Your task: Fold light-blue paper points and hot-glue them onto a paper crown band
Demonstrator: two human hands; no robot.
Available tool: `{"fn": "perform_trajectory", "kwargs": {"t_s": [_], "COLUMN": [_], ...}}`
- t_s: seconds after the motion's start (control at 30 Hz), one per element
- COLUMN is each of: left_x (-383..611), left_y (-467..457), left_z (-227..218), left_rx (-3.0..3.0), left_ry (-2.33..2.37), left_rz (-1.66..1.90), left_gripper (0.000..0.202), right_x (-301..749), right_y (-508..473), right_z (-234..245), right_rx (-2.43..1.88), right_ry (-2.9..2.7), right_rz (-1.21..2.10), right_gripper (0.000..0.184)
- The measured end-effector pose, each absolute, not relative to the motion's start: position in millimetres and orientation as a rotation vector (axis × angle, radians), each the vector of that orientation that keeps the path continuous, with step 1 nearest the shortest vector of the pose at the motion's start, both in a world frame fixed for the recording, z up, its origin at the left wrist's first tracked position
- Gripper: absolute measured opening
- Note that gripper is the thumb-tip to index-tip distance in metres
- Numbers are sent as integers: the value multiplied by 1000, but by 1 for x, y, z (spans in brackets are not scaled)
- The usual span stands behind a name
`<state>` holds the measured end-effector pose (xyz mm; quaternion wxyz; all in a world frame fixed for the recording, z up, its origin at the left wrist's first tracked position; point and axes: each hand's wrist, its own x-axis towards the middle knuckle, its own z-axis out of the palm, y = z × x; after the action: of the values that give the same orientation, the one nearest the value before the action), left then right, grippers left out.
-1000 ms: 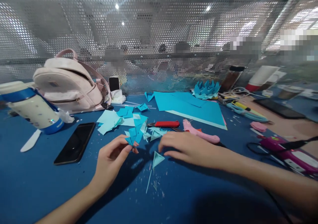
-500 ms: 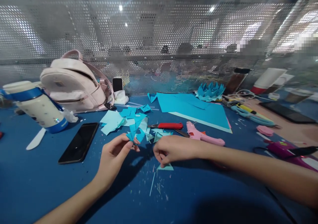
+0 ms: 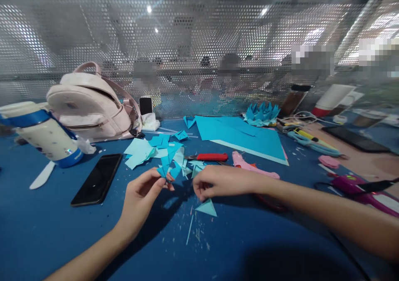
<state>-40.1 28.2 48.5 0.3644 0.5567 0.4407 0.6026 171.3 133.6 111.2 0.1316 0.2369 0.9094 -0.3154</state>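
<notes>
My left hand pinches a cluster of folded blue paper pieces just above the blue table. My right hand is curled, its fingertips pinching the top of a small light-blue paper triangle that rests on the table. A pile of folded and loose blue paper bits lies right behind both hands.
A black phone lies left, with a tumbler on its side and a pink backpack. Behind are a red-handled cutter, pink glue gun, blue paper sheets, a folded paper crown. Scissors and tools at right.
My right hand curled and closed its fingertips onto the small triangle, which shifted slightly right on the table. My left hand kept holding the folded cluster in place.
</notes>
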Motion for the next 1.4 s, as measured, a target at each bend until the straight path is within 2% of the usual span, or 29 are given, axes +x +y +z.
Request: {"fn": "perform_trajectory", "kwargs": {"t_s": [0.13, 0.33, 0.67, 0.8, 1.0, 1.2, 1.4], "left_x": [-40, -38, -38, -38, -39, -37, -37], "left_y": [29, 28, 29, 29, 27, 28, 27], "left_z": [48, 50, 52, 53, 52, 51, 46], "left_rx": [1439, 1438, 1442, 1444, 1441, 1492, 1615], "left_ry": [1131, 1128, 1106, 1102, 1074, 1040, 1008], "left_rz": [1541, 1546, 1553, 1552, 1540, 1553, 1527], "left_gripper": [15, 16, 14, 14, 14, 13, 14], "right_x": [178, 177, 171, 172, 187, 203, 205], "right_y": [149, 133, 130, 139, 145, 142, 139], "right_z": [110, 104, 101, 97, 104, 104, 96], "right_rx": [625, 734, 716, 629, 591, 750, 971], "right_ry": [2561, 2660, 2573, 2483, 2554, 2595, 2453], "right_rz": [-1051, -788, -729, -949, -1391, -1558, -1825], "right_gripper": [12, 14, 16, 14, 22, 16, 31]}}
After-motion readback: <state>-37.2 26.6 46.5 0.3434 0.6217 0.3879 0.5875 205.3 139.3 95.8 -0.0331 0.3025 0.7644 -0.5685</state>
